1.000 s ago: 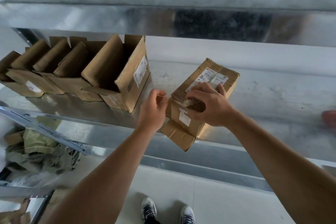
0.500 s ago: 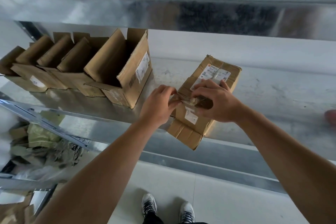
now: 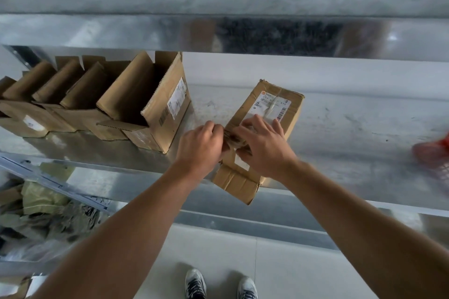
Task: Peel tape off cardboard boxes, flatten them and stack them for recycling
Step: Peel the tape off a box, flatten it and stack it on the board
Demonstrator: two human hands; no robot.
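Single head view, wide-angle, tilted forward-down, close over metal shelf [image 3: 340,143]; own shoes [image 3: 195,284] at bottom edge.

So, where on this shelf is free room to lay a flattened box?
Bare shelf lies between the taped box and the red item at right. The left is crowded with open boxes.
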